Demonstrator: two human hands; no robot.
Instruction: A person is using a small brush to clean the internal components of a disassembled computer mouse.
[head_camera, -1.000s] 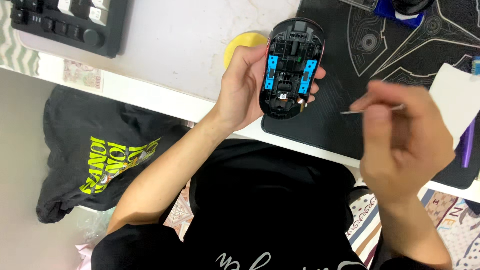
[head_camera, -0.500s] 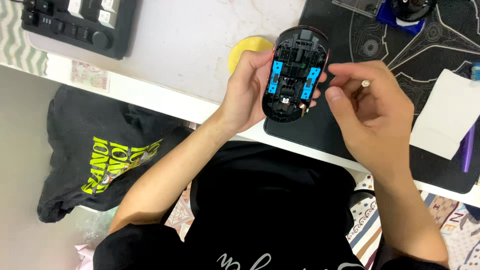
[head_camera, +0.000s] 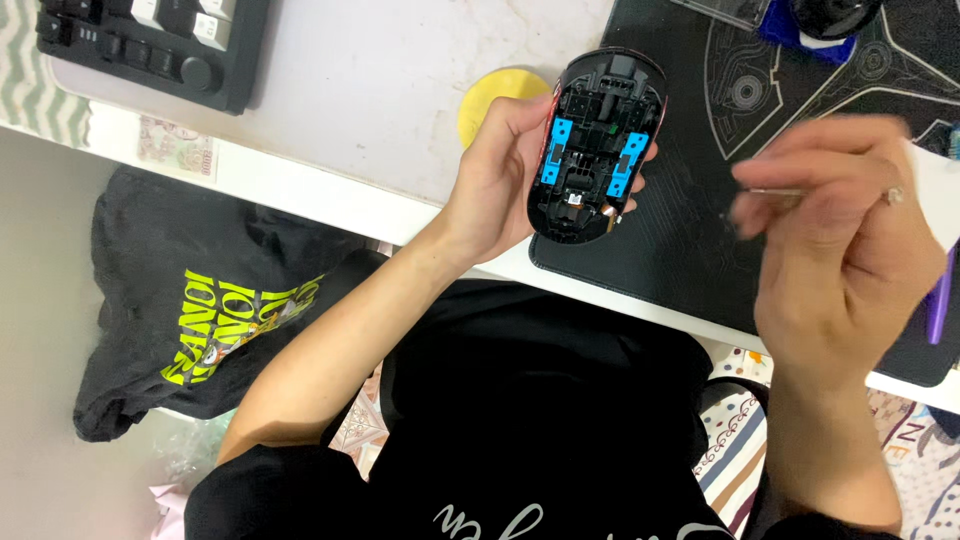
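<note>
My left hand (head_camera: 500, 180) holds an opened black computer mouse shell (head_camera: 595, 145) upright over the desk edge, its inside facing me with two blue parts and small components showing. My right hand (head_camera: 845, 240) is blurred, off to the right of the mouse above the black mouse pad (head_camera: 690, 240). Its fingers pinch a thin metal tool (head_camera: 775, 192) whose tip points left toward the mouse, a short gap away from it.
A yellow round disc (head_camera: 495, 95) lies on the white desk (head_camera: 380, 90) behind my left hand. A black keyboard (head_camera: 150, 40) sits far left. A purple pen (head_camera: 938, 300) and white paper lie at the right. A dark shirt (head_camera: 200, 300) is on the floor.
My right hand was close beside the mouse half a second ago and has pulled away to the right with the thin tool. The left hand and mouse stay nearly still.
</note>
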